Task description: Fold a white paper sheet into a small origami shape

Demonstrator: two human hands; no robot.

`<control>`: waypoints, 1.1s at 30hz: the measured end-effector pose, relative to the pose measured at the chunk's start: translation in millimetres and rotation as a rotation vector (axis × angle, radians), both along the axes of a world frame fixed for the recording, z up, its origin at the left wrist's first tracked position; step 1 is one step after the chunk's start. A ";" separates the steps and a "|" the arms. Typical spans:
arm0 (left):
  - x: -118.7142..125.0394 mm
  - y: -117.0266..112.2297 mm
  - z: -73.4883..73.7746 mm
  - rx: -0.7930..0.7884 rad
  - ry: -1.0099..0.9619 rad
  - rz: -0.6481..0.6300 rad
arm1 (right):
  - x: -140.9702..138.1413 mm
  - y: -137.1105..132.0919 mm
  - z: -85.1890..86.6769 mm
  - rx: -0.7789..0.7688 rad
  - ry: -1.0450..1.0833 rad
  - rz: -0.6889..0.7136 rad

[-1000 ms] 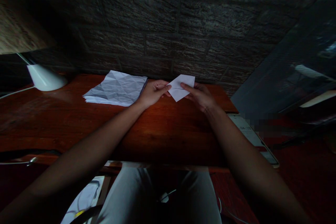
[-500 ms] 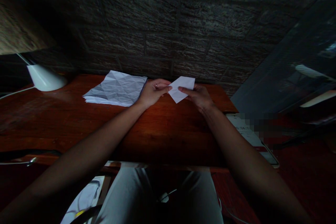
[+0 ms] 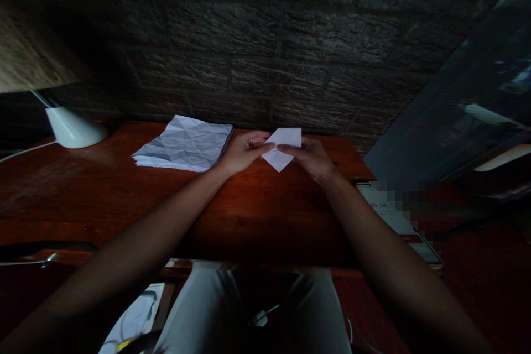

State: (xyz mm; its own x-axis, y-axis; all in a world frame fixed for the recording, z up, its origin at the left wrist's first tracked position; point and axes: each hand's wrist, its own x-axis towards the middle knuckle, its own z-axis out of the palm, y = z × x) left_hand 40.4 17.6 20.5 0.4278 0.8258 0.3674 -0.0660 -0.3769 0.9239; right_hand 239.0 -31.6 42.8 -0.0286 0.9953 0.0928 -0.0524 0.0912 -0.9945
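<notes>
A small folded piece of white paper (image 3: 284, 146) is held just above the far side of the wooden desk (image 3: 257, 215). My left hand (image 3: 243, 150) pinches its left edge between thumb and fingers; a ring shows on one finger. My right hand (image 3: 311, 157) grips its right side, thumb on top. Both hands nearly meet at the paper's middle. A creased white sheet stack (image 3: 185, 142) lies flat on the desk just left of my left hand.
A white lamp base (image 3: 72, 127) with a cable stands at the desk's far left. A dark brick wall (image 3: 265, 38) rises right behind the desk. A phone (image 3: 398, 218) lies at the right edge. My lap and papers (image 3: 133, 318) on the floor show below.
The two hands have drawn closer together on the folded paper, and its visible shape has become narrower. The view has tilted slightly.
</notes>
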 end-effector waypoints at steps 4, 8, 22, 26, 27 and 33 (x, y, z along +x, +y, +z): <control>0.9 -1.2 0.6 0.008 0.021 -0.028 | -0.3 -2.6 0.9 -0.061 -0.021 0.074; 0.6 -3.3 5.1 0.023 0.004 -0.008 | 4.6 -2.7 6.3 -0.024 0.021 0.060; -0.3 -10.6 10.8 -0.039 0.099 -0.020 | 7.1 6.6 3.6 0.064 0.127 -0.075; -0.5 -11.9 10.9 -0.050 0.130 -0.049 | 7.6 6.0 5.5 0.066 0.148 -0.141; -0.7 -11.8 10.5 -0.046 0.137 -0.060 | 6.7 5.3 5.9 0.056 0.146 -0.141; -0.6 -11.2 9.4 -0.012 0.135 -0.096 | -1.0 -2.6 9.3 -0.007 0.096 -0.016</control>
State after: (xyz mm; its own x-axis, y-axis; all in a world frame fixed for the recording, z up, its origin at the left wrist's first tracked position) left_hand 39.8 6.5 29.9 0.5498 0.7827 0.2918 0.0238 -0.3638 0.9312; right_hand 238.0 -34.3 52.1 -0.0042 0.9962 0.0876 -0.1463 0.0860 -0.9855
